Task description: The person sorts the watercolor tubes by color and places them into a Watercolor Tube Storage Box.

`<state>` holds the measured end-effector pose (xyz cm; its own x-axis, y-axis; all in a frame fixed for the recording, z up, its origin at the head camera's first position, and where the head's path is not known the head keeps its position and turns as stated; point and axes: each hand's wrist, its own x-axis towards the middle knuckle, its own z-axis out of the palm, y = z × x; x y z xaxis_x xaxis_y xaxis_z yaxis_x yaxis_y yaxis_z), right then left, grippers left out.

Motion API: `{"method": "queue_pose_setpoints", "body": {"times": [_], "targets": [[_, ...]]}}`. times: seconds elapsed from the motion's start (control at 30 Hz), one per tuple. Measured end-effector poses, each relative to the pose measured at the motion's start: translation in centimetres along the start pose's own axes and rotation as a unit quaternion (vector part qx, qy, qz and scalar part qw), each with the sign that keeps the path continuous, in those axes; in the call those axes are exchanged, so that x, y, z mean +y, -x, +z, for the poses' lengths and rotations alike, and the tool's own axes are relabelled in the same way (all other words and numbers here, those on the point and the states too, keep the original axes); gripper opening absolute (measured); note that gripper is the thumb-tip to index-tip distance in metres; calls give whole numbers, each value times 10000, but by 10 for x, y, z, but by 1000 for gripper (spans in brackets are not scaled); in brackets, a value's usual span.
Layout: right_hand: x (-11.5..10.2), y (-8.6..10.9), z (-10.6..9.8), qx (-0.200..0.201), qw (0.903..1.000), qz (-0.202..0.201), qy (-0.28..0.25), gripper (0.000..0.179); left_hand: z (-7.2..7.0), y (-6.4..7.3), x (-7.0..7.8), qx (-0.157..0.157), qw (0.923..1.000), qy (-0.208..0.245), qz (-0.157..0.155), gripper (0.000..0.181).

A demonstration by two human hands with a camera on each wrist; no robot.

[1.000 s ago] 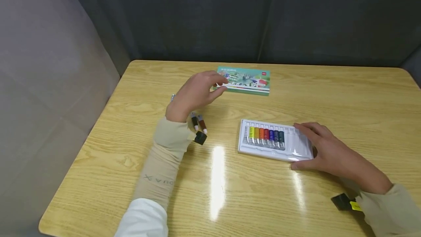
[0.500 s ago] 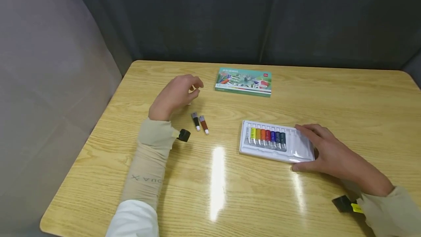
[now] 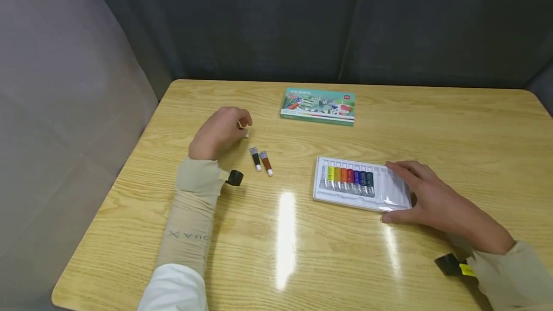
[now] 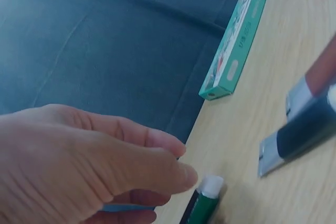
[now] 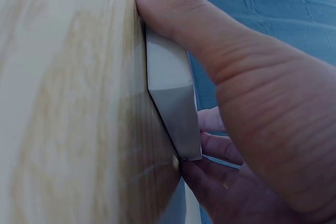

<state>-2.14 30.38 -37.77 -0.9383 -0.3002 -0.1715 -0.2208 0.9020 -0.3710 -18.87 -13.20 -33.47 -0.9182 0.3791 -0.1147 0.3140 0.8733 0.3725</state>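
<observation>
My left hand [image 3: 220, 131] is low over the left part of the table, fingers bent with a gap between thumb and forefinger. Close by its thumb in the left wrist view lies a green paint tube [image 4: 203, 208] with a white cap; most of it is hidden. To the right of that hand lie a black paint tube [image 3: 256, 159] and a brown paint tube [image 3: 266, 163]. My right hand [image 3: 421, 196] grips the right end of a white paint tray [image 3: 345, 201], thumb on the near side. Several coloured tubes fill the tray's left part; its right slots are bare.
A teal paint box [image 3: 318, 106] with a plant print lies flat at the back of the wooden table [image 3: 242, 253]. A dark curtain [image 3: 268, 23] hangs behind the table, and a grey cloth [image 3: 65, 109] hangs along the left.
My left hand has moved left and slightly nearer from beside the teal box, down to the green paint tube. The black and brown tubes came into full sight. My right hand stays on the tray.
</observation>
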Motion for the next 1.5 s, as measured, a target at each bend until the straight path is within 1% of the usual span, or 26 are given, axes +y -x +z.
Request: {"method": "queue_pose_setpoints", "body": {"times": [0.17,0.3,0.53,0.9,1.0,1.07,1.17,1.27,1.4,1.5], "targets": [[-1,0,0,-1,10000,-5,9,129,4,0,-8,-60,9998,-7,-180,18],[-1,0,-1,66,10000,-67,28,127,5,-1,-13,-128,9997,86,-208,21],[-2,-1,0,1,10000,36,35,130,8,-3,-16,-220,9995,78,-201,23],[0,0,0,117,9999,-75,-12,127,10,-5,-19,-247,9996,49,-144,17],[0,0,0,125,9999,-78,-22,128,11,-5,-18,-257,9996,77,-49,16],[0,0,0,126,9999,-77,-25,128,11,-5,-17,-237,9997,101,60,16],[-1,1,0,133,9999,-77,-25,128,10,-5,-12,-90,9995,180,253,15],[-1,1,0,153,9998,-96,-15,127,9,-4,-5,34,9991,288,324,16],[0,1,1,201,9997,-153,4,126,10,-4,3,13,9988,360,343,18],[0,1,1,147,9998,-112,16,127,11,-5,9,-28,9986,363,375,19]]}}
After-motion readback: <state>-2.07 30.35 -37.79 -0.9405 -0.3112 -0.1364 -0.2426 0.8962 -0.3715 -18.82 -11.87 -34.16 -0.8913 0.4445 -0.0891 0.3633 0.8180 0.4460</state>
